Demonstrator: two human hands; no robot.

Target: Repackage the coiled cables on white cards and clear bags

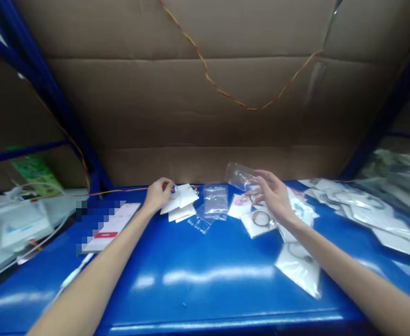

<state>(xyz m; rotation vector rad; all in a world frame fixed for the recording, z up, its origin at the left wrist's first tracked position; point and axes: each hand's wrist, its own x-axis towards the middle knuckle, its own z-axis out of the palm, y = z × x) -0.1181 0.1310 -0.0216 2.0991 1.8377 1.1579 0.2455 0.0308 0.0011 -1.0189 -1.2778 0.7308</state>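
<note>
My left hand (pixel 160 192) is closed in a pinch at the edge of a small pile of white cards (pixel 182 205); a bit of something blue shows at its fingertips, too small to name. In my right hand (pixel 273 193) a clear plastic bag (pixel 239 176) is held between thumb and fingers, its loose end pointing left. Flat clear bags (pixel 216 200) lie between the two hands. Below the right hand is a white card with a dark ring-shaped band (pixel 260 218), beside a card with a pink item (pixel 241 200).
A bagged white card (pixel 301 266) lies right of centre on the blue shelf (pixel 191 298). Many more bagged cards (pixel 362 205) spread out at the right. A tablet or phone screen (pixel 112 228) and a white cable (pixel 77 270) are at the left. Cardboard (pixel 205 130) backs the shelf.
</note>
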